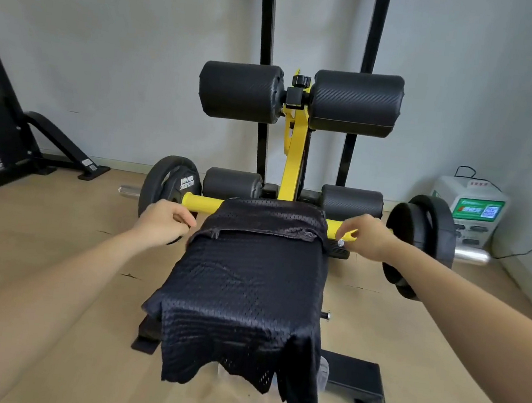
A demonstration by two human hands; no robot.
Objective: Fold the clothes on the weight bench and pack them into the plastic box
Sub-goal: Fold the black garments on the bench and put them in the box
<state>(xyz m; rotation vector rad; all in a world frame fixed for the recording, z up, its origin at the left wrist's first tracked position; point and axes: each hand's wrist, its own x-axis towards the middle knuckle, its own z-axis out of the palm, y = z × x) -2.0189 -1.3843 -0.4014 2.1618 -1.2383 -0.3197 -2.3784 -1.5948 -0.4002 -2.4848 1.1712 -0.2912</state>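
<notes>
Black mesh garment (247, 286) spread lengthwise over the worktop (353, 376), apparently laid out for folding.
Left hand (165, 222) and right hand (365, 237) flank its far edge, seemingly to take the corners; fingers (185, 220) loosely curled, grasping nothing yet.

The person's arms are bare along all that shows: the left forearm (57, 276) and the right forearm (466, 303) are smooth and slim, uncovered from the picture's edge to the wrist. The wide lens swells each arm broad at the bottom corners and tapers it toward the hand. The left hand (165, 222) and the right hand (366, 235) are bare too, with slender fingers (182, 217) and softly rounded knuckles; the nails are too small to make out
</notes>
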